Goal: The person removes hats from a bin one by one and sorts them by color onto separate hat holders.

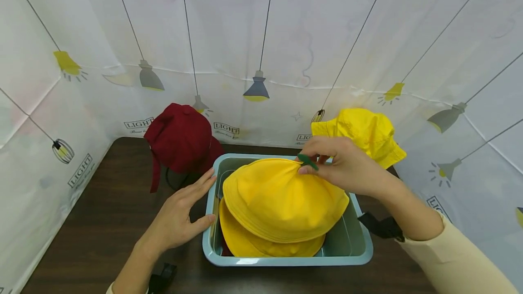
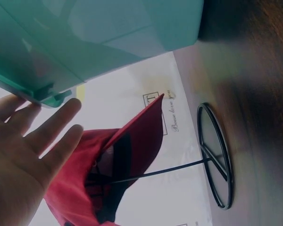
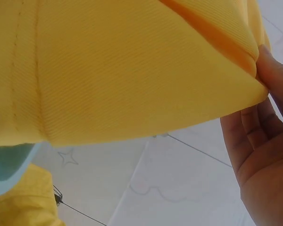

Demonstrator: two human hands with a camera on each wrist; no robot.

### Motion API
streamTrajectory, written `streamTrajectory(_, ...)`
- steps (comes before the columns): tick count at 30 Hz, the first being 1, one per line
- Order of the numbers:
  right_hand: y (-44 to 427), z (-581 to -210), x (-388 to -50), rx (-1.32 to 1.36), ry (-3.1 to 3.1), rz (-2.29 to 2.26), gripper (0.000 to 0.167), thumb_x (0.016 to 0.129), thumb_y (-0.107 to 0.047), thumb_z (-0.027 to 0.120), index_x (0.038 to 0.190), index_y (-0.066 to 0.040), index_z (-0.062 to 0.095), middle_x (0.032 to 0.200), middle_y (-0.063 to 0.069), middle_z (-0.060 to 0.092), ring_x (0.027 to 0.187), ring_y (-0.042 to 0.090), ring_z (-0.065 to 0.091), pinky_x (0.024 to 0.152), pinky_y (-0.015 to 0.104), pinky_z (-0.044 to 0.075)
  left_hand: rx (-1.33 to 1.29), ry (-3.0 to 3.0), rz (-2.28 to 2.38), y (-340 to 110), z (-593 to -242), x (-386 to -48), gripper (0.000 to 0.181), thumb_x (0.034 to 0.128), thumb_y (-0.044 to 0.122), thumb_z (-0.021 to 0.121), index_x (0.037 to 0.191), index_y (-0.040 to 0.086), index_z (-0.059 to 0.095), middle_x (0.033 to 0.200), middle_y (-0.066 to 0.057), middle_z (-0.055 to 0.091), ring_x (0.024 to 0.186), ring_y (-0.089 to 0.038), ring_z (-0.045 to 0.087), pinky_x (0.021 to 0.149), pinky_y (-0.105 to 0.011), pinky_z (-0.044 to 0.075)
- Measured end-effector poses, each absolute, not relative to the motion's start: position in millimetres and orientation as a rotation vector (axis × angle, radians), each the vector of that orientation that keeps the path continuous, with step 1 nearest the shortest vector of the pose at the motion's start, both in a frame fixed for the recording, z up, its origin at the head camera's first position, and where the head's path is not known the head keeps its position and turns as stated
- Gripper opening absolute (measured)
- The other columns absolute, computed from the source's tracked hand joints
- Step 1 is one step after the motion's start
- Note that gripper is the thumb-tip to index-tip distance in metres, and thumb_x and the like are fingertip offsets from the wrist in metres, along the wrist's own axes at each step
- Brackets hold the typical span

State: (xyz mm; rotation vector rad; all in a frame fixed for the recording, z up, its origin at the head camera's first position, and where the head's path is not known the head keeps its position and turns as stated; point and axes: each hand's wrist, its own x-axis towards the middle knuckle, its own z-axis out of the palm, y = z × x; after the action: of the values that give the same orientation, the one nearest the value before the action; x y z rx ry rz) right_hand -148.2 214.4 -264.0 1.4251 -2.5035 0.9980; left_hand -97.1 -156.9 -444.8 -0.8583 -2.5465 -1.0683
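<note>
A yellow hat (image 1: 286,198) with a green leaf-like tip (image 1: 307,162) is pinched at its crown by the right hand (image 1: 343,162); the right wrist view shows the thumb and fingers at the gathered yellow cloth (image 3: 132,70). It hangs over a second yellow hat (image 1: 261,246) lying in a blue-green bin (image 1: 286,261). The left hand (image 1: 180,212) touches the bin's left rim with extended fingers. In the left wrist view the left hand (image 2: 28,146) has its fingertips at the rim of the bin (image 2: 108,37).
Behind the bin at left, a dark red cap (image 1: 181,137) sits on a black wire stand (image 2: 216,155). Another yellow hat (image 1: 361,133) stands behind the bin at right. A printed cloth backdrop (image 1: 229,22) surrounds the dark wooden table (image 1: 94,239).
</note>
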Motion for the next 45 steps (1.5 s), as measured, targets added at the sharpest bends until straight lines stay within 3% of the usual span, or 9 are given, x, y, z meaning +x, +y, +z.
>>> streamTrajectory(13, 223, -237, -142, 1.371, -2.408, 0.946, 0.032, 0.075, 0.007, 0.087, 0.096, -0.013, 0.075, 0.092, -0.008, 0.072, 0.08, 0.01, 0.059, 0.07, 0.018, 0.054, -0.844, -2.57, -1.082, -157, -444, -97, 0.078, 0.0922, 0.034, 0.073, 0.161, 0.015, 0.043, 0.169, 0.002, 0.035, 0.144, -0.029, 0.05, 0.108, -0.064, 0.045)
streamTrajectory(19, 228, -224, -142, 1.391, -2.345, 0.921, 0.015, 0.087, -0.019, 0.08, 0.097, -0.011, 0.074, 0.091, -0.005, 0.071, 0.08, 0.01, 0.059, 0.072, 0.016, 0.053, -0.851, -2.563, -1.084, -157, -443, -97, 0.077, 0.0927, 0.032, 0.074, 0.161, 0.014, 0.043, 0.169, 0.002, 0.035, 0.145, -0.027, 0.049, 0.109, -0.063, 0.045)
streamTrajectory(23, 231, -215, -143, 1.391, -2.311, 0.895, 0.028, 0.093, -0.035, 0.072, 0.095, -0.007, 0.075, 0.09, -0.004, 0.073, 0.081, 0.009, 0.059, 0.074, 0.014, 0.052, -0.858, -2.561, -1.087, -157, -442, -97, 0.077, 0.0932, 0.032, 0.074, 0.161, 0.014, 0.043, 0.169, 0.002, 0.035, 0.146, -0.026, 0.048, 0.11, -0.061, 0.045)
streamTrajectory(27, 238, -203, -143, 1.36, -2.31, 0.845, 0.015, 0.087, -0.013, 0.083, 0.096, -0.004, 0.076, 0.093, -0.001, 0.075, 0.084, 0.008, 0.061, 0.075, 0.013, 0.051, -0.862, -2.559, -1.085, -158, -443, -97, 0.077, 0.0932, 0.031, 0.073, 0.162, 0.014, 0.042, 0.169, 0.002, 0.035, 0.146, -0.026, 0.048, 0.11, -0.06, 0.045)
streamTrajectory(30, 242, -195, -143, 1.343, -2.308, 0.819, 0.016, 0.084, -0.011, 0.084, 0.096, -0.004, 0.076, 0.093, 0.002, 0.076, 0.086, 0.007, 0.062, 0.076, 0.013, 0.05, -0.863, -2.559, -1.088, -158, -443, -97, 0.077, 0.0934, 0.031, 0.073, 0.162, 0.015, 0.042, 0.169, 0.002, 0.035, 0.146, -0.026, 0.048, 0.11, -0.06, 0.045)
streamTrajectory(34, 246, -187, -144, 1.34, -2.301, 0.798, 0.035, 0.092, -0.038, 0.07, 0.094, -0.003, 0.075, 0.093, 0.003, 0.075, 0.087, 0.006, 0.063, 0.078, 0.012, 0.051, -0.862, -2.561, -1.094, -158, -444, -97, 0.077, 0.0935, 0.031, 0.073, 0.162, 0.015, 0.042, 0.169, 0.002, 0.034, 0.146, -0.026, 0.048, 0.11, -0.061, 0.045)
streamTrajectory(40, 254, -173, -143, 1.232, -2.368, 0.713, 0.037, 0.09, -0.038, 0.069, 0.096, -0.002, 0.077, 0.095, 0.002, 0.076, 0.088, 0.004, 0.065, 0.082, 0.01, 0.051, -0.868, -2.552, -1.091, -157, -444, -97, 0.078, 0.0929, 0.031, 0.073, 0.162, 0.016, 0.042, 0.169, 0.002, 0.034, 0.146, -0.026, 0.047, 0.11, -0.062, 0.045)
streamTrajectory(45, 262, -164, -145, 1.123, -2.411, 0.648, 0.016, 0.087, -0.013, 0.074, 0.097, -0.002, 0.078, 0.096, 0.0, 0.075, 0.088, 0.002, 0.066, 0.083, 0.009, 0.052, -0.869, -2.548, -1.09, -157, -445, -97, 0.078, 0.0929, 0.031, 0.073, 0.162, 0.015, 0.042, 0.169, 0.001, 0.034, 0.146, -0.026, 0.047, 0.11, -0.061, 0.045)
